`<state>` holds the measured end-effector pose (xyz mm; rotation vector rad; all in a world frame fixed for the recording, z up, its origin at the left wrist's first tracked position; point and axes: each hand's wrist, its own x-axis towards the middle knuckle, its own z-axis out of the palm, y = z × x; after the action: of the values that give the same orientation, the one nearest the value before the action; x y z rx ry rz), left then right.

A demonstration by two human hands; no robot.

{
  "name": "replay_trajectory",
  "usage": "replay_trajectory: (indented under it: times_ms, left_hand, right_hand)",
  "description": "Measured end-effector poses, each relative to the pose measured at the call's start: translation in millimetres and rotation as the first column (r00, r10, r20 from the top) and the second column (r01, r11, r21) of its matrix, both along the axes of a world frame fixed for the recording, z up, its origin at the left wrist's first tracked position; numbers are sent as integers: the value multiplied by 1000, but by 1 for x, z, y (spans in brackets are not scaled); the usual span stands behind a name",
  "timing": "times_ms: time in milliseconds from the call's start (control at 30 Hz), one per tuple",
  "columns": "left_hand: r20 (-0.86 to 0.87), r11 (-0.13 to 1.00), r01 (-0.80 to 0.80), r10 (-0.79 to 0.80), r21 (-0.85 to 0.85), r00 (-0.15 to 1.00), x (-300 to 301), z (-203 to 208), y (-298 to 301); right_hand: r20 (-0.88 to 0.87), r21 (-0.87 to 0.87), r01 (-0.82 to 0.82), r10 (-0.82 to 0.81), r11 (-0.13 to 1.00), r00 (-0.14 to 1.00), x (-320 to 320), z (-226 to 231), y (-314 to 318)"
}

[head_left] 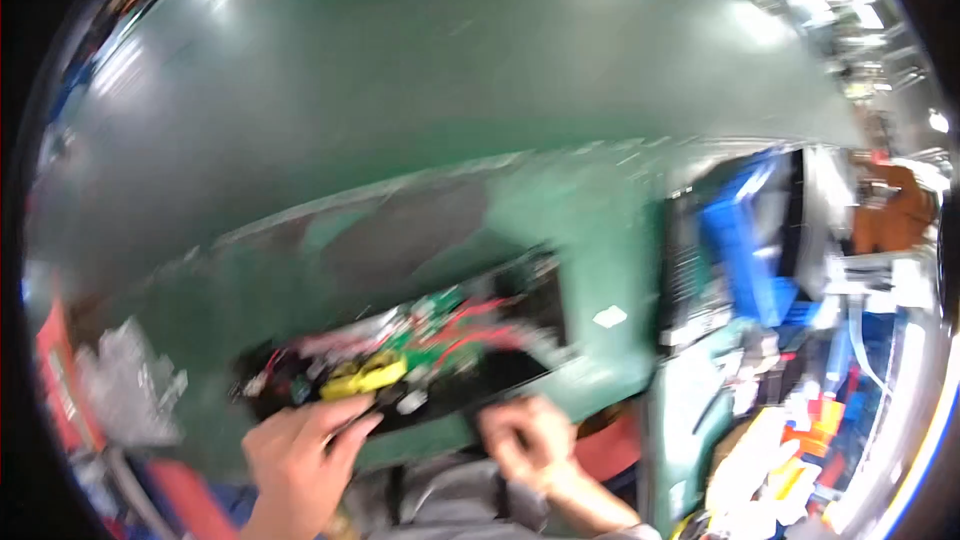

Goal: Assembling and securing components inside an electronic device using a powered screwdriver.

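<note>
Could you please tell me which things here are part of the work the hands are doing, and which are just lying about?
In hand:
left hand at the black tray
right hand on the tray's near edge
green circuit board with red wires
yellow part

Lying about:
clear plastic bags
blue crates
white scrap on the green table

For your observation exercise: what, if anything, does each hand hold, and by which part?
Both hands, left hand and right hand, rest at the near edge of the black tray; motion blur hides any actual grip.
</note>
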<state>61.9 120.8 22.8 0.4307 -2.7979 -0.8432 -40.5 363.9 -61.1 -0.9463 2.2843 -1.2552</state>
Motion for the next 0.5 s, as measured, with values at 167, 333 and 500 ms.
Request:
replay_trajectory:
  times_ms: [167,333,500]
  left_hand:
    - [-55,983,-8,-2,-182,998,18,7,-2]
    - [-150,971,44,-81,-234,985,15,2,2]
    - [-160,969,56,-96,-241,982,20,4,3]
  right_hand:
    - [12,-346,95,-97,933,995,19,-34,-14]
    - [-73,-285,154,-182,946,981,19,-14,-9]
    - [-92,-306,166,-203,938,975,22,-11,-14]
